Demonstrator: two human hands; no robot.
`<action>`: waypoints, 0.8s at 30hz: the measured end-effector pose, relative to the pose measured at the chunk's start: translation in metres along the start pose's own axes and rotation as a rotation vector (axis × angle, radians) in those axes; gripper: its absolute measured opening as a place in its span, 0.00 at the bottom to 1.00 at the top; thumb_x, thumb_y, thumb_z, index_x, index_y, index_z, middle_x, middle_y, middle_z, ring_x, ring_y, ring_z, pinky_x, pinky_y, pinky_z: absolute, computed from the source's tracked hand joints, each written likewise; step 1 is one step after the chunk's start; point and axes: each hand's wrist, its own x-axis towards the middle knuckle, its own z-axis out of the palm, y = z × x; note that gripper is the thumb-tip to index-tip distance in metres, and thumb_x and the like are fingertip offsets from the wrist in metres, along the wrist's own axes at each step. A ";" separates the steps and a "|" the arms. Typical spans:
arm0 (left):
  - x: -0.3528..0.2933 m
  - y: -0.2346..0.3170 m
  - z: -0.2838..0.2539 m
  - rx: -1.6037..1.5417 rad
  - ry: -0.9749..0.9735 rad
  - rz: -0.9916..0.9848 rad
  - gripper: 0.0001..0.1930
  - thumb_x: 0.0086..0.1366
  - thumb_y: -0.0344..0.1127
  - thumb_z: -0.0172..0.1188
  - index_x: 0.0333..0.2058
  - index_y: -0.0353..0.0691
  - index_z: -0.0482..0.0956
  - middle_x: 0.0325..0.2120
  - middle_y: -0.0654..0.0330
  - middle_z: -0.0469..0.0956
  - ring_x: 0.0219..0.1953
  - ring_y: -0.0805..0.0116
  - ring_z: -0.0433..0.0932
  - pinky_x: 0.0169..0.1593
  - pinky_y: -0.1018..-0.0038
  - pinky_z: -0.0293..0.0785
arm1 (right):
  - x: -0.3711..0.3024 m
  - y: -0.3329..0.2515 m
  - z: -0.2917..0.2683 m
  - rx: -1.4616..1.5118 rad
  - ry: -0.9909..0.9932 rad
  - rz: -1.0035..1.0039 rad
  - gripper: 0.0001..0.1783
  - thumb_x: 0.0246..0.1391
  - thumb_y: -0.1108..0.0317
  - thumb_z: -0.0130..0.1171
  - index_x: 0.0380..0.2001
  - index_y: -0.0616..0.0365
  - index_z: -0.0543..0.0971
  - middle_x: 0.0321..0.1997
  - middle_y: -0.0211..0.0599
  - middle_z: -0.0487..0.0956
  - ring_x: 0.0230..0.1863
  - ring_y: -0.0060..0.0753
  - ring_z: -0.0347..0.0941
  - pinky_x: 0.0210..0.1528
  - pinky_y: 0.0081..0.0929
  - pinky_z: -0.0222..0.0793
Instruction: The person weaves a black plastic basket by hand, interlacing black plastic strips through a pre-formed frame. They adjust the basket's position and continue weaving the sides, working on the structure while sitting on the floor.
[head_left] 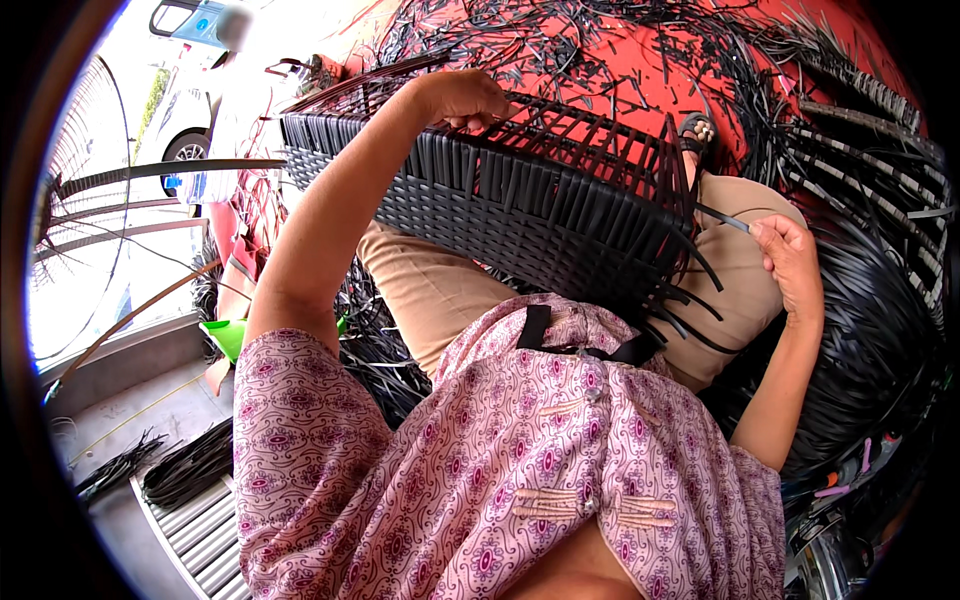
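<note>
A black woven basket-like piece point(510, 205) lies across my lap, with tight weave on its near wall and an open lattice of dark strips point(610, 140) on top. My left hand point(462, 98) is over its upper edge, fingers curled down at the lattice; what they grip, if anything, is hidden. My right hand point(787, 255), off the piece's right end, pinches the tip of a flat dark strip point(722, 216) that runs out from that corner. Several loose strip ends point(700, 325) hang from the lower right corner.
Cut black strips point(560, 50) litter the red floor point(640, 85). A big coil of black strip point(850, 350) and tied bundles point(870, 180) lie at right. A fan point(85, 200), a green scoop-like thing point(226, 338) and a dark bundle point(195, 468) are at left.
</note>
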 end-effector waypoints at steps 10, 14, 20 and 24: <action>-0.001 -0.013 -0.006 -0.213 0.053 -0.017 0.12 0.62 0.44 0.64 0.32 0.41 0.81 0.18 0.68 0.74 0.16 0.84 0.66 0.16 0.84 0.54 | 0.002 0.004 0.004 -0.030 -0.005 -0.044 0.08 0.58 0.67 0.59 0.28 0.60 0.80 0.20 0.15 0.67 0.20 0.08 0.56 0.23 0.13 0.51; -0.006 -0.016 -0.006 -0.219 0.062 0.064 0.11 0.62 0.43 0.65 0.31 0.41 0.80 0.18 0.67 0.75 0.15 0.84 0.64 0.16 0.84 0.55 | 0.003 0.005 0.012 -0.035 -0.015 -0.051 0.08 0.58 0.67 0.60 0.28 0.60 0.80 0.20 0.16 0.67 0.21 0.09 0.56 0.24 0.14 0.52; -0.011 -0.013 -0.010 -0.331 0.093 0.019 0.18 0.61 0.48 0.66 0.34 0.37 0.81 0.19 0.59 0.79 0.13 0.81 0.67 0.14 0.83 0.58 | 0.005 0.004 0.018 -0.033 -0.018 -0.054 0.09 0.57 0.66 0.60 0.28 0.60 0.80 0.20 0.16 0.67 0.21 0.10 0.56 0.24 0.14 0.53; -0.013 -0.015 -0.012 -0.352 0.089 0.027 0.28 0.60 0.59 0.65 0.36 0.33 0.80 0.19 0.56 0.80 0.13 0.81 0.68 0.14 0.84 0.58 | 0.005 0.000 0.021 -0.048 -0.023 -0.048 0.09 0.58 0.67 0.59 0.28 0.60 0.79 0.20 0.16 0.67 0.21 0.10 0.56 0.24 0.14 0.53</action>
